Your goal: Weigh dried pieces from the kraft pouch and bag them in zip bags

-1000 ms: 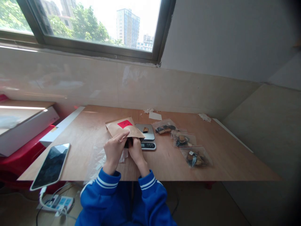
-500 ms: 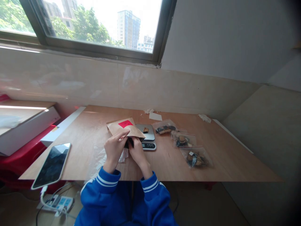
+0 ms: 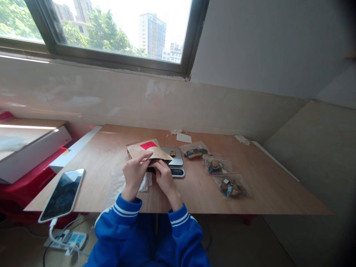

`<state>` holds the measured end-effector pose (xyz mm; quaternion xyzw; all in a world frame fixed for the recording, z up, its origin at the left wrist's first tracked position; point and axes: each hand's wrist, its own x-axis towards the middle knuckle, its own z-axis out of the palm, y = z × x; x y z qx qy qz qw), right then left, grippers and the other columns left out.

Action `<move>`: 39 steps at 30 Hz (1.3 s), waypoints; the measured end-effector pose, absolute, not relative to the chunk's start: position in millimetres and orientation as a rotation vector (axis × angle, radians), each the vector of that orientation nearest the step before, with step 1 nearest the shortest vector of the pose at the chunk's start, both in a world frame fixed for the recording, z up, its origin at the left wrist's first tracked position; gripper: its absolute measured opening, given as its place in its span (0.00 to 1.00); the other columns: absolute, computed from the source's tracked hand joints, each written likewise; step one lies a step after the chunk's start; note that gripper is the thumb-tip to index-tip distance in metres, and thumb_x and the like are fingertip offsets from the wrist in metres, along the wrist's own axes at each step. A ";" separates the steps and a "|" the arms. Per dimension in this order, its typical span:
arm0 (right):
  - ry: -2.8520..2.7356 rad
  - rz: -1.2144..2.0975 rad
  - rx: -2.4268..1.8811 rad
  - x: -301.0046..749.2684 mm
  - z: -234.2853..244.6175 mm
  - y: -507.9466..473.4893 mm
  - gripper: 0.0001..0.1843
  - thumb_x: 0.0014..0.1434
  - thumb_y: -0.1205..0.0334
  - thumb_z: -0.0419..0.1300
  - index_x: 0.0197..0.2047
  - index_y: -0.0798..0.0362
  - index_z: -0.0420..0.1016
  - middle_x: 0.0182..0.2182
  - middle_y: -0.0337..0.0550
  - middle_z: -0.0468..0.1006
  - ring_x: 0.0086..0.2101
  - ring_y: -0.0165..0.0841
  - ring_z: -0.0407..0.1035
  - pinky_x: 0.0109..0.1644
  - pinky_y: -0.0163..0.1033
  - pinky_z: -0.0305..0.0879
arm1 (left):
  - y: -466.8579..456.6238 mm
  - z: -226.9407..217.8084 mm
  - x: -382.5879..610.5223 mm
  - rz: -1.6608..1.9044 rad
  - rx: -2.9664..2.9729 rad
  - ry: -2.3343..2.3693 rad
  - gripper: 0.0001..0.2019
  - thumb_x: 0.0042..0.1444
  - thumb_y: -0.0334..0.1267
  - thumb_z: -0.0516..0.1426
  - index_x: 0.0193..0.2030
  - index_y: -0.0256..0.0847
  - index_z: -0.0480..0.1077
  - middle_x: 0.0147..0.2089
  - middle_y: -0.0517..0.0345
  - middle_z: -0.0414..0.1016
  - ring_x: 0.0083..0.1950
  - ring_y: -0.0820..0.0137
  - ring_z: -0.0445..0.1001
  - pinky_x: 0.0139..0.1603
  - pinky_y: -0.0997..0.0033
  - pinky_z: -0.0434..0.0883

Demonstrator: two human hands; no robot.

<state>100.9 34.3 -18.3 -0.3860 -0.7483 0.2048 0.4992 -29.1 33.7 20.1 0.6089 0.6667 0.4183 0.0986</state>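
Observation:
Both my hands hold a kraft paper envelope [image 3: 144, 150] with a red label, just above the table's middle. My left hand [image 3: 134, 175] has its fingers across the envelope's near side. My right hand [image 3: 165, 180] pinches its lower edge, where a dark object [image 3: 151, 170] shows partly hidden. Right of my hands stands a digital kitchen scale [image 3: 175, 160] with a small brown piece [image 3: 172, 153] on its steel pan. Beneath my wrists lie a clear plastic sheet [image 3: 118, 184] and a small clear bag [image 3: 145, 182].
Several zip bags [image 3: 217, 165] of dark and brown pieces lie right of the scale on the wooden table [image 3: 230, 204]. A smartphone [image 3: 61, 195] lies at the left, cabled to a power strip [image 3: 66, 240] on the floor. Paper scraps [image 3: 183, 137] lie at the back.
My right hand has shifted slightly rightward and its fingers have closed in toward my left hand. The envelope sits a little lower and flatter. The scale and bags stay put.

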 end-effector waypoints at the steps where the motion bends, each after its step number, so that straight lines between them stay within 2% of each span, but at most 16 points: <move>1: -1.811 0.466 -0.938 101.1 -19.6 34.6 0.18 0.64 0.72 0.46 0.42 0.49 0.77 0.42 0.44 0.76 0.46 0.36 0.69 0.53 0.41 0.66 | 33.7 20.3 -28.8 1.240 1.801 1.959 0.11 0.57 0.43 0.59 0.46 0.56 0.78 0.42 0.63 0.82 0.41 0.68 0.80 0.37 0.76 0.67; 10: -1.754 0.363 -0.910 101.1 -26.5 38.3 0.20 0.64 0.73 0.45 0.44 0.47 0.76 0.43 0.44 0.74 0.48 0.36 0.67 0.56 0.43 0.64 | 32.8 24.6 -25.1 1.247 1.759 1.960 0.12 0.56 0.41 0.59 0.47 0.56 0.78 0.41 0.64 0.82 0.42 0.69 0.80 0.36 0.76 0.66; 16: -1.711 0.305 -0.865 99.1 -27.9 38.7 0.19 0.64 0.74 0.45 0.43 0.49 0.76 0.42 0.45 0.75 0.47 0.35 0.67 0.54 0.43 0.65 | 34.2 24.4 -24.4 1.240 1.741 1.969 0.12 0.56 0.42 0.59 0.46 0.57 0.77 0.41 0.66 0.82 0.41 0.69 0.80 0.36 0.75 0.66; 22: -1.640 0.173 -0.843 100.5 -33.3 35.5 0.20 0.65 0.74 0.45 0.46 0.47 0.76 0.43 0.44 0.75 0.46 0.34 0.68 0.53 0.43 0.66 | 38.7 25.7 -23.2 1.224 1.735 2.022 0.12 0.56 0.45 0.59 0.46 0.59 0.77 0.36 0.66 0.82 0.40 0.68 0.79 0.35 0.74 0.66; 29: -1.364 0.076 -0.888 111.3 -35.1 30.5 0.15 0.66 0.70 0.48 0.42 0.48 0.75 0.40 0.44 0.74 0.44 0.34 0.70 0.51 0.44 0.67 | 55.2 42.1 -24.6 1.198 1.755 2.080 0.13 0.56 0.46 0.58 0.47 0.58 0.77 0.37 0.64 0.82 0.41 0.66 0.79 0.37 0.72 0.66; 34: -1.105 0.156 -1.042 132.7 -50.3 53.4 0.10 0.66 0.63 0.51 0.41 0.53 0.74 0.40 0.48 0.75 0.44 0.36 0.70 0.51 0.44 0.66 | 64.1 48.4 -31.7 1.240 1.730 2.128 0.13 0.57 0.48 0.57 0.45 0.56 0.78 0.38 0.62 0.82 0.40 0.65 0.78 0.35 0.71 0.65; 39: -1.202 0.315 -1.159 148.0 -66.7 93.7 0.13 0.63 0.64 0.49 0.41 0.55 0.75 0.40 0.49 0.76 0.42 0.36 0.70 0.49 0.43 0.66 | 63.8 47.0 -34.7 1.271 1.717 2.123 0.12 0.56 0.48 0.57 0.45 0.56 0.78 0.38 0.63 0.82 0.39 0.65 0.79 0.34 0.71 0.64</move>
